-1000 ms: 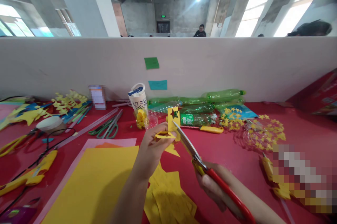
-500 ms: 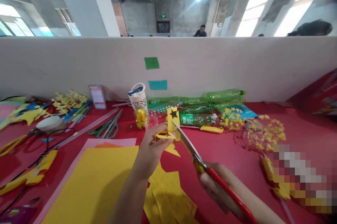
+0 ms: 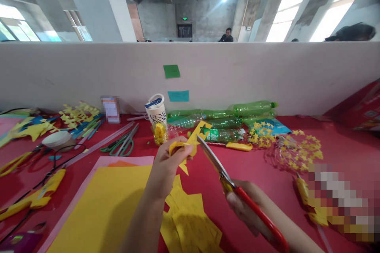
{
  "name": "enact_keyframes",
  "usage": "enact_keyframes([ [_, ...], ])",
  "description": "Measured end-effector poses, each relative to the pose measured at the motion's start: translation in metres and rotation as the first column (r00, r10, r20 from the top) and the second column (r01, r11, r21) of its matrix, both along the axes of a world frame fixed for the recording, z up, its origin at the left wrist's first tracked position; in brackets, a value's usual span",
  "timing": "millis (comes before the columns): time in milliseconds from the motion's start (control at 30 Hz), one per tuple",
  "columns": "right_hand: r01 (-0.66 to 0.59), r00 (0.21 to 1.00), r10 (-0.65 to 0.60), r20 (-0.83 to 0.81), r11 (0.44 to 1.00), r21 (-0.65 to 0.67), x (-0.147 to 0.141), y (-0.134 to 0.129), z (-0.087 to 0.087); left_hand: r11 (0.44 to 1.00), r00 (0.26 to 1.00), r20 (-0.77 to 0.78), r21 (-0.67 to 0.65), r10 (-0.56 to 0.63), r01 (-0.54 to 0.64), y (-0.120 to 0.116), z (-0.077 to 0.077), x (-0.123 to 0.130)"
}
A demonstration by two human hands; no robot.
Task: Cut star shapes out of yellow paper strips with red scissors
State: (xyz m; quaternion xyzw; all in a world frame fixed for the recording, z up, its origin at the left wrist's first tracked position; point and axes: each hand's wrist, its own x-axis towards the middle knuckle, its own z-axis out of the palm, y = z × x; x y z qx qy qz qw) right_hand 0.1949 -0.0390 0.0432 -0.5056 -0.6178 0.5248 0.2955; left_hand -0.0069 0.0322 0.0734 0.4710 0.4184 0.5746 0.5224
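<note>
Between the thumb and fingers of my left hand (image 3: 170, 162) is a piece of yellow paper (image 3: 194, 136) with a star-shaped hole near its upper end. Part of the paper curls over my fingers, and a pointed bit hangs below. My right hand (image 3: 242, 203) grips red-handled scissors (image 3: 218, 164), whose blades point up and left. The blade tips are right beside the paper's edge; whether they touch it I cannot tell. Under my hands lie several yellow paper pieces (image 3: 190, 217) on the red table.
Yellow sheets (image 3: 118, 197) lie at left, with green-handled scissors (image 3: 120, 144) and a yellow glue gun (image 3: 47, 189) beyond. Behind my hands stand a white cup (image 3: 157, 110) and green plastic bottles (image 3: 252, 107). Wired yellow stars (image 3: 303, 150) and another glue gun (image 3: 303, 191) are at right.
My left hand has shifted slightly left, and the yellow paper has tilted to the right. The scissors have barely moved and now sit a little apart from the paper's middle.
</note>
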Motion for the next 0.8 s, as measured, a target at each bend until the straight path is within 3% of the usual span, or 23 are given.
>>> enact_keyframes([
  [200,-0.02,1.0,0.02,0.015,0.999,-0.027,-0.0016,0.0002,0.0052,0.998,0.999,-0.002,0.044,-0.053,0.053,0.0008,0.0099,-0.0026],
  [367,-0.108,0.994,0.108,-0.003,0.993,-0.057,0.0018,0.0023,0.006,0.993,0.993,-0.008,0.006,-0.117,0.117,0.0001,0.0111,-0.0026],
  [600,-0.145,0.989,0.145,0.028,0.989,0.008,0.0077,0.0001,0.0071,0.996,0.991,-0.109,-0.057,-0.074,0.068,-0.0001,0.0114,-0.0052],
  [800,-0.124,0.992,0.124,0.011,0.992,-0.026,0.0043,-0.0001,0.0066,0.996,0.991,-0.115,-0.067,-0.067,0.059,-0.001,0.0111,-0.0062],
])
